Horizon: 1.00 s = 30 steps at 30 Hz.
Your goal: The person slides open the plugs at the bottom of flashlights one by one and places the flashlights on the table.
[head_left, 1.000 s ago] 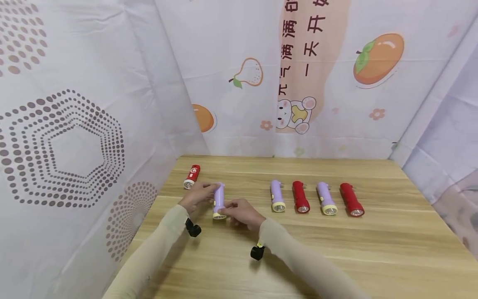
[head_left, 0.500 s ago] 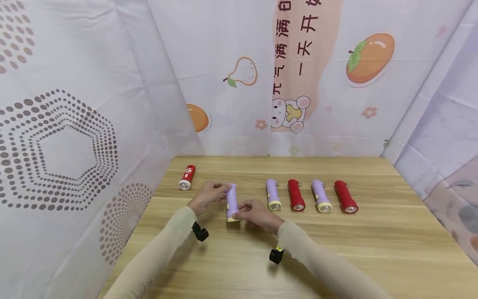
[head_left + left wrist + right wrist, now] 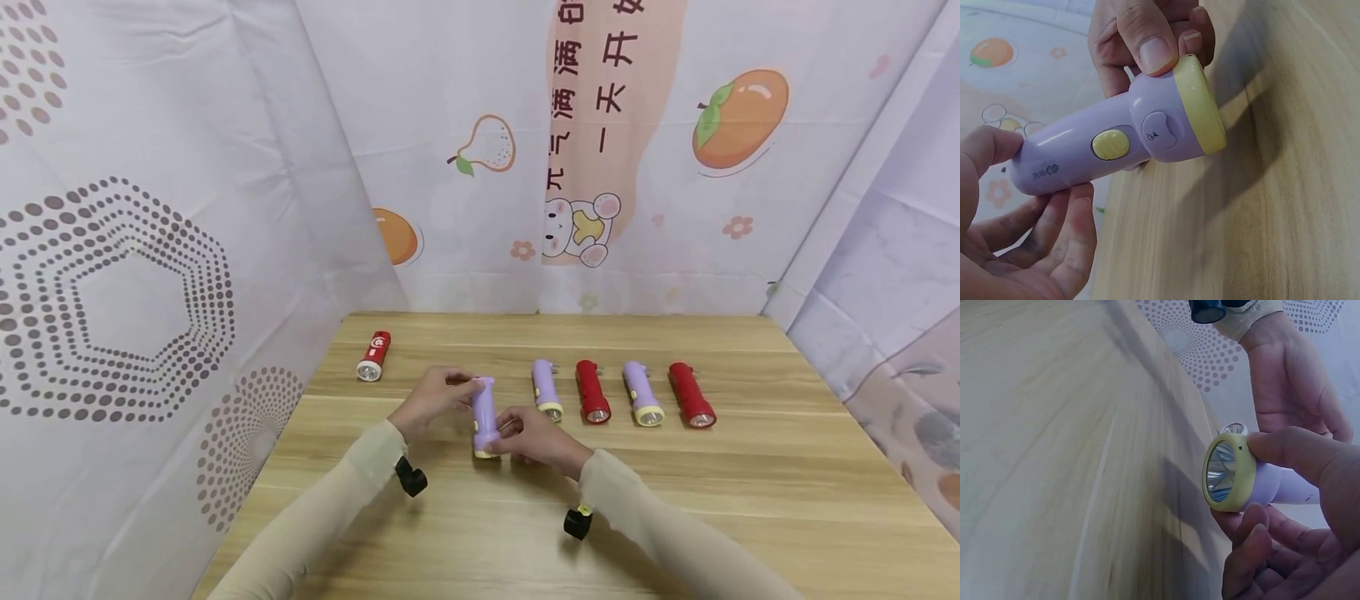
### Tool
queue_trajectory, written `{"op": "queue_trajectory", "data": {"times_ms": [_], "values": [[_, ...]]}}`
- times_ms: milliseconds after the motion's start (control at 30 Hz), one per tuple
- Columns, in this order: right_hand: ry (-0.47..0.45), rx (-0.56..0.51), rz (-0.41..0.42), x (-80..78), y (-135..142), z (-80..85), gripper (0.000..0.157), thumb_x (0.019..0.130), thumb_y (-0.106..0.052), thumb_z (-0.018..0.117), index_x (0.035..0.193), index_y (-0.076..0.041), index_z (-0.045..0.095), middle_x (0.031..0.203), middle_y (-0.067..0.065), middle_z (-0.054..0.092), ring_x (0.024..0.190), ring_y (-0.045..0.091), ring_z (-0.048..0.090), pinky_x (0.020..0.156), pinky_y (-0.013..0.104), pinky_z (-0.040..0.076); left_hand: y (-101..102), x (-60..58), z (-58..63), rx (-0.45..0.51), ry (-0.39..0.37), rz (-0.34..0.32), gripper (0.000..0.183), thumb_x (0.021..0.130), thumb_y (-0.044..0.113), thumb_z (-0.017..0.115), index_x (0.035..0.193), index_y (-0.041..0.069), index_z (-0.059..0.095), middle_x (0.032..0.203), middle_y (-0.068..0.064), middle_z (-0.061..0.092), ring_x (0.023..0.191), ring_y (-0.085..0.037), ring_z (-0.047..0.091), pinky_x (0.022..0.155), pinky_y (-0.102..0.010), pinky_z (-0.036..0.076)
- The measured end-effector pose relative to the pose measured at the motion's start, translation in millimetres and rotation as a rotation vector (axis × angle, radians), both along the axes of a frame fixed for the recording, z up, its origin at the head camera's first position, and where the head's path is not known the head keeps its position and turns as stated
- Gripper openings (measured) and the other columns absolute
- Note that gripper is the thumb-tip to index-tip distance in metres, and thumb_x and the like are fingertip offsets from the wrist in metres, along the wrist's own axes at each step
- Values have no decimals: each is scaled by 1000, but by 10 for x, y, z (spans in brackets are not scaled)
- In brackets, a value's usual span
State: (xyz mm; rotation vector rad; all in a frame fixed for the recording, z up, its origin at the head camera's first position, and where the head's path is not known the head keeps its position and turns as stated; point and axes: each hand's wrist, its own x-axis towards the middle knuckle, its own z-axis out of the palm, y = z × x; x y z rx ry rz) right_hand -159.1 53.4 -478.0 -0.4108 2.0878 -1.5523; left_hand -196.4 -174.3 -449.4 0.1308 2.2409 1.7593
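Both hands hold one purple flashlight (image 3: 484, 410) above the table, its yellow-rimmed lens end toward the person. My left hand (image 3: 437, 398) pinches the tail end between thumb and fingers. At the lens end, my right hand (image 3: 542, 437) grips the head near the yellow rim. The left wrist view shows the yellow switch (image 3: 1110, 144) on the flashlight's side and the left fingers (image 3: 1079, 231) under the tail. In the right wrist view the reflector (image 3: 1220, 471) faces out, unlit as far as I can tell, with my right thumb (image 3: 1297, 447) on the rim.
On the wooden table (image 3: 675, 508), right of the hands, lie a purple flashlight (image 3: 546, 388), a red one (image 3: 592, 390), another purple one (image 3: 642, 392) and another red one (image 3: 692, 394) in a row. A smaller red-and-white flashlight (image 3: 373, 355) lies at the back left. Patterned cloth (image 3: 450, 275) hangs behind.
Both hands have carried the purple flashlight to the right, closer to the row, and slightly toward the person. The camera view has shifted a little. The other flashlights lie where they were.
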Motion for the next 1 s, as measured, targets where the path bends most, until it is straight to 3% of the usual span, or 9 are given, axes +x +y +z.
{"op": "queue_trajectory", "data": {"times_ms": [333,733,1000], "values": [[61,24,0,14,17,-26,39,83,-16,88,109,0,64,100,9,70,82,18,61,66,31,50,76,84,29,-73,105,-51,34,94,26,78,118,3,72,106,-9,71,88,-21,68,84,-51,59],[103,61,1,19,2,-73,39,81,-18,89,111,-2,70,99,5,71,89,18,64,75,31,52,52,104,-3,-101,150,-73,31,94,28,78,117,7,73,107,-6,71,92,-20,66,83,-50,59],[140,79,27,16,-13,-88,37,81,-18,89,111,-4,74,98,3,71,88,18,63,75,31,51,2,102,-37,-153,240,-120,31,92,31,80,115,12,74,106,-1,71,93,-19,67,79,-37,58]]}}
